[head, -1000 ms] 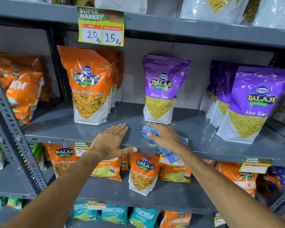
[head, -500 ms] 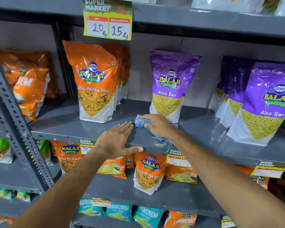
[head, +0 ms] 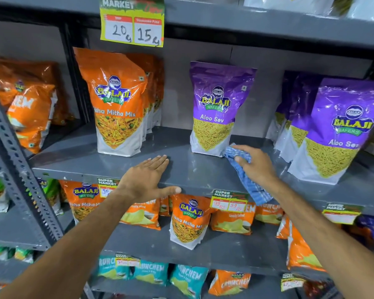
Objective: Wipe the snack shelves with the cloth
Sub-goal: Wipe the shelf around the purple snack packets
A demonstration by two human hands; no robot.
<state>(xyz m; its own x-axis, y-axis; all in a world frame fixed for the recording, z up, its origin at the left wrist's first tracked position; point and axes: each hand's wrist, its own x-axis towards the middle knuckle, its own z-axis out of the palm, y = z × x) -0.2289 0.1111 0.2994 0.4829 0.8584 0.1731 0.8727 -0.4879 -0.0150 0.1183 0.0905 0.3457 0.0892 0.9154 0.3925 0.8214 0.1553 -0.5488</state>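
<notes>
Two hands work at the middle grey shelf point(head: 192, 169), and the step in hand appears to be the wiping pass along its top surface. Nearest, the left hand point(head: 146, 180) lies flat on the front edge, fingers point(head: 160, 161) straight and held together with the thumb spread along the lip; it grips nothing and seems to serve as a brace. Just to the right, the right hand point(head: 255, 164) presses the blue checked cloth point(head: 245, 178) onto the shelf, its fingers closed down on the bunched upper part while the loose tail hangs over the front edge behind the palm. Directly beyond these fingertips stands the purple Aloo Sev pouch point(head: 217, 111); the cloth touches or nearly touches its lower right corner. Beyond the left fingertips stands the orange Tikha Mitha Mix pouch point(head: 117, 104). Further right of the cloth stands a group of purple pouches point(head: 337, 130). The next stroke likely calls for working the bare strip between the single pouch and that group, with light pressure, since the upright pouches could tip if nudged.
</notes>
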